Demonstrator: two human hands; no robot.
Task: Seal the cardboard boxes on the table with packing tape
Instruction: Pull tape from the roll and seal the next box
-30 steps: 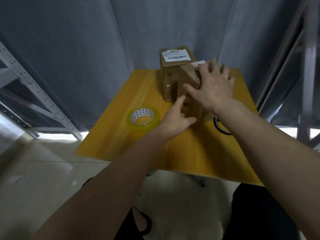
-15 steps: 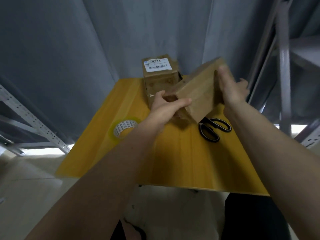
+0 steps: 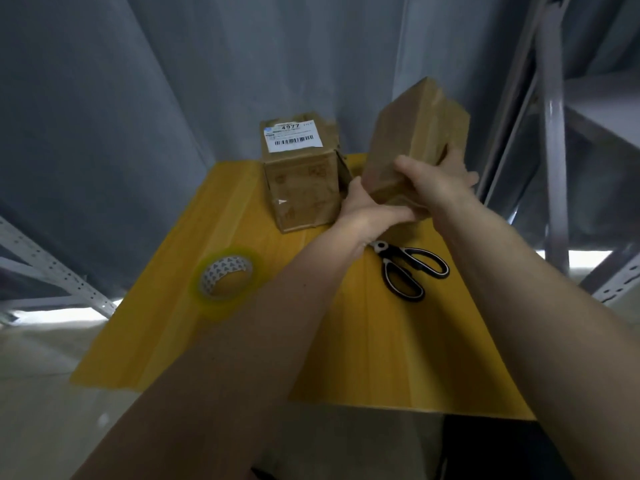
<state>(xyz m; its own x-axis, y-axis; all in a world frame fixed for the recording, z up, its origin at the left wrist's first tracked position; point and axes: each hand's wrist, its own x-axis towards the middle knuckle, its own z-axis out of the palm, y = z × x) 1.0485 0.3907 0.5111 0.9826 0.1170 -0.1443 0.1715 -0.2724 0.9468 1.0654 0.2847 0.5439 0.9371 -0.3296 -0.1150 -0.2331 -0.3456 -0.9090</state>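
**Box lifted off the desk, both hands on it**

Since half a second ago the plain cardboard box [image 3: 412, 140] has risen higher and tipped more upright; it now hangs clear of the desk [image 3: 363, 341] in the upper right of centre, its long axis running steeply from lower left to upper right.

Largest first: the yellow desk fills the middle of the frame. On it, at the far edge, stands the labelled box [image 3: 299, 174], upright, its barcode label facing up, just left of the lifted one. The tape roll [image 3: 227, 278] lies flat at centre left, well apart from both hands. The scissors [image 3: 408, 268] lie closed right of centre, below the lifted box.

The left hand [image 3: 367, 211] grips the box's lower end from underneath, fingers curled round the bottom edge. The right hand [image 3: 440, 185] clasps the box's right side, thumb across the near face, fingers wrapped behind.

The box needs setting down with its open seam uppermost, a judgement, since the flaps are not readable here. The tape roll lies left of and below the hands, and the left hand is nearer it.
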